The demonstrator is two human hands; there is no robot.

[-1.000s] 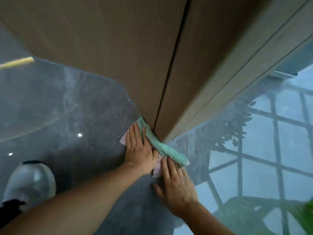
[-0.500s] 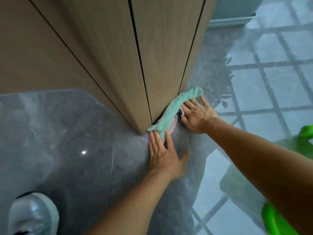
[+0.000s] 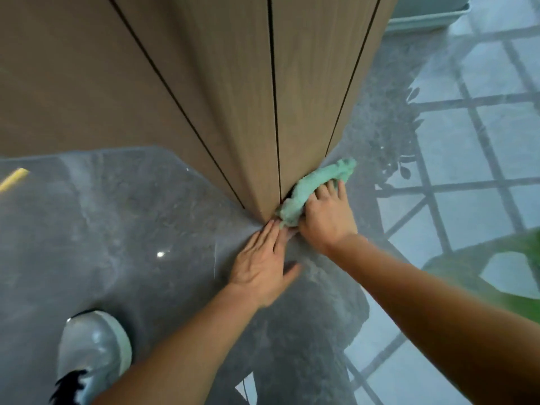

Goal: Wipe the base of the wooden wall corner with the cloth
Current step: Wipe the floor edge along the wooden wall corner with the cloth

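Note:
The wooden wall corner (image 3: 263, 112) comes down to the glossy grey floor (image 3: 131, 229) near the middle of the view. A bunched green cloth (image 3: 315, 185) lies along the base of the corner's right face. My right hand (image 3: 327, 214) presses flat on the cloth, fingers spread over it. My left hand (image 3: 263, 267) lies flat on the floor just below the corner tip, fingers together, its fingertips touching the cloth's near end. A pale pink edge of cloth peeks out between the two hands.
My grey shoe (image 3: 93, 352) stands on the floor at lower left. The floor at right mirrors a window grid and plant leaves (image 3: 403, 118). A green object (image 3: 523, 276) sits at the right edge, and a pale baseboard (image 3: 423, 19) runs at top right.
The cloth and both hands have shifted from the left face, around the corner tip, onto the right face. My right hand has slid back toward the corner, bunching the cloth shorter.

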